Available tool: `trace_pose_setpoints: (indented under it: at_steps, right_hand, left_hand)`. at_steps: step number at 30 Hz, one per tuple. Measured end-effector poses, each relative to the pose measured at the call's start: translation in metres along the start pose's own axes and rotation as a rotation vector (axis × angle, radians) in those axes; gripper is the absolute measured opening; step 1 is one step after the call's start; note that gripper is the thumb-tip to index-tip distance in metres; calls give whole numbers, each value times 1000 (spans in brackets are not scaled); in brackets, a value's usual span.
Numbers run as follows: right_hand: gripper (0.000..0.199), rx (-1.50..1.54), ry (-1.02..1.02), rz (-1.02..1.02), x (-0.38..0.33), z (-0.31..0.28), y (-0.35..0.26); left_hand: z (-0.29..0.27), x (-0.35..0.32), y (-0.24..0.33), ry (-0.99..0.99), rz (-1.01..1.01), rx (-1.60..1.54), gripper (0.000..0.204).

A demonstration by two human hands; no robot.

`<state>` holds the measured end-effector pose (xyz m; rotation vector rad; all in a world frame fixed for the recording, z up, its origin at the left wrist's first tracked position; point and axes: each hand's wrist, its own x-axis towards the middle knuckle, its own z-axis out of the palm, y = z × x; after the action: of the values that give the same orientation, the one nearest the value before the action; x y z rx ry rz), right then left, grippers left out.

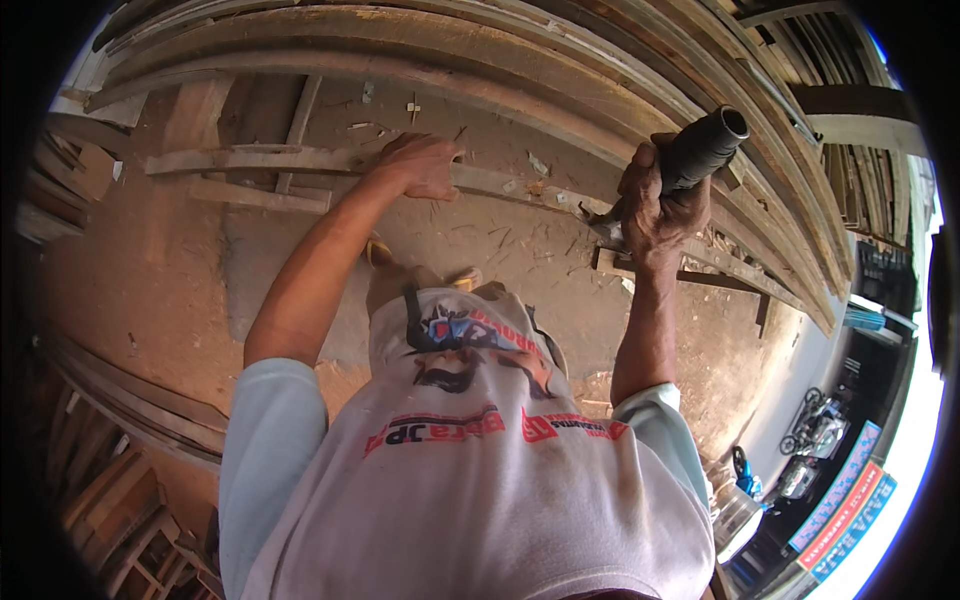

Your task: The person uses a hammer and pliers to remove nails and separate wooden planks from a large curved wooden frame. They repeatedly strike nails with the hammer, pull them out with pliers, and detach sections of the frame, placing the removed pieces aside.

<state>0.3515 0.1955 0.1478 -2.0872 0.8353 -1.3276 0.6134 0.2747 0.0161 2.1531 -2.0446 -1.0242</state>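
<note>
Two long banner signs hang well below and to the right of the right hand [655, 205], at the lower right rim. The upper sign [836, 487] is a slanted blue strip with pale lettering; just beside it, the lower sign [853, 522] is red edged with blue. Both tilt upward to the right.

Black handle [702, 148] — weathered brown plank [300, 160], printed white shirt [480, 490].
</note>
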Motion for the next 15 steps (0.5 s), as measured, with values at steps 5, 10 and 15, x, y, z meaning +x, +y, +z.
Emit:
trace_pose_setpoints:
  at_steps: [5, 10, 15]
  right_hand:
    - [35, -61, -228, -32, 1, 45, -3]
    - [35, -23, -456, -15, -5, 69, -13]
    - [23, 308, -171, 44, 13, 49, -23]
  left_hand:
    - [-3, -5, -2, 25, 28, -52, 63]
    - [0, -5, 4, 16, 1, -62, 57]
    - [-13, -10, 9, -102, -28, -26, 55]
